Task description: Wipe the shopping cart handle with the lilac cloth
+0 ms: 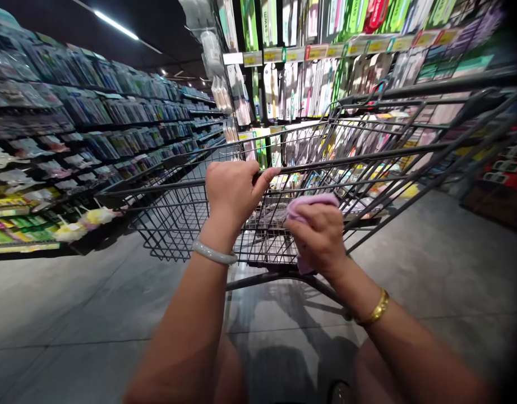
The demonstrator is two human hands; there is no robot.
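A dark wire shopping cart [166, 219] stands right in front of me, tilted across the view. My left hand [233, 188] is wrapped round the top rail of its near side, thumb lying along the bar; a pale bangle circles that wrist. In my right hand [319, 235] a light purple cloth [315, 200] is bunched up, its folds showing above the fist and below it. The right fist is in front of the cart's wire side; whether it touches the wires I cannot tell. A gold bracelet sits on the right wrist.
A rack of toothbrush-like packs [292, 90] rises behind the cart. Long shelves of packaged goods [115, 106] run along the left side of the aisle. Grey floor [94, 303] spreads below. Another dark metal cart frame [443, 112] reaches in from the right.
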